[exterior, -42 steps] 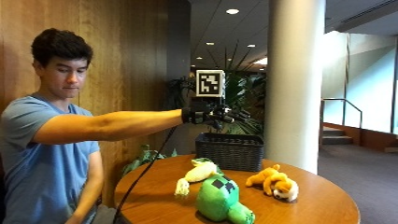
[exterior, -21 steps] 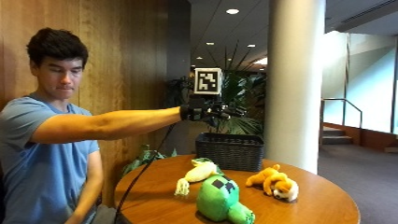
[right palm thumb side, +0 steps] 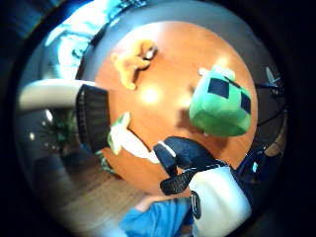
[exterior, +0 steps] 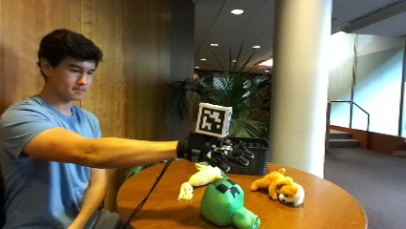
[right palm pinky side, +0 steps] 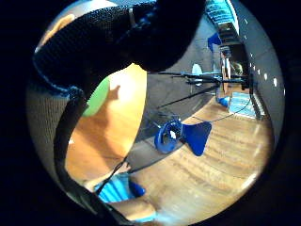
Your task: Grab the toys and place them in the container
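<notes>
Outside view: the gloved right hand [exterior: 218, 151] hangs above the round wooden desk [exterior: 329, 210], arm stretched out, fingers loosely curled, holding nothing. Directly beneath and slightly forward lies the white-and-yellow plush toy [exterior: 202, 177], its long axis running from the hand's side toward the desk's near edge. The green block-faced plush [exterior: 223, 206] sits just beside it, nearer the camera; the orange-and-white plush dog [exterior: 279, 187] lies farther to the side, apart from both. The dark woven container [exterior: 252, 158] stands at the desk's far edge, just beyond the hand. Judgement: the white toy is nearest, requiring a short descent. The room is a lobby with wood-panelled wall, pillar and potted palm.
</notes>
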The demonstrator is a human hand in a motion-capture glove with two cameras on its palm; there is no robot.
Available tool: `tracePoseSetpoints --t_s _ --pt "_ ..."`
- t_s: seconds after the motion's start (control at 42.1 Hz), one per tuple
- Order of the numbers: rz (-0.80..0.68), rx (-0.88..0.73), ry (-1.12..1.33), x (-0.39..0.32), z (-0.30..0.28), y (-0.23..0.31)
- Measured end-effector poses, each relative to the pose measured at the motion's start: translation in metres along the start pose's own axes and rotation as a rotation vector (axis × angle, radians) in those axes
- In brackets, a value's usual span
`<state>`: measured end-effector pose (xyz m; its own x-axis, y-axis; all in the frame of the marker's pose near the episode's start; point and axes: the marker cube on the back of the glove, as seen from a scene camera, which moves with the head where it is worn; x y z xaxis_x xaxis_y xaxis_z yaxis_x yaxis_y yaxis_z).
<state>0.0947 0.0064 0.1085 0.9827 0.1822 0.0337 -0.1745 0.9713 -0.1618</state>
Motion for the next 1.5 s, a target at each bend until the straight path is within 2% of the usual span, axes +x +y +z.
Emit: tracePoseSetpoints --t_s 0.38,0.522,0.736,0.855,0.997,1.163,1.377,1.496 --pt "-0.062 -0.193 -0.010 0.005 0.101 -0.010" --pt "-0.123 -0.158 -0.060 0.003 0.123 -0.012" --pt "-0.123 -0.086 -0.093 0.004 0.131 -0.020" --pt "-0.096 0.011 -0.082 -0.001 0.127 -0.019" --pt "-0.009 0.079 -0.038 -0.010 0.114 -0.018" --pt "0.040 0.060 -0.005 -0.021 0.088 -0.017" --pt "0.071 0.154 -0.001 -0.047 -0.016 -0.007" --pt "0.014 0.215 0.023 -0.067 -0.074 0.007"
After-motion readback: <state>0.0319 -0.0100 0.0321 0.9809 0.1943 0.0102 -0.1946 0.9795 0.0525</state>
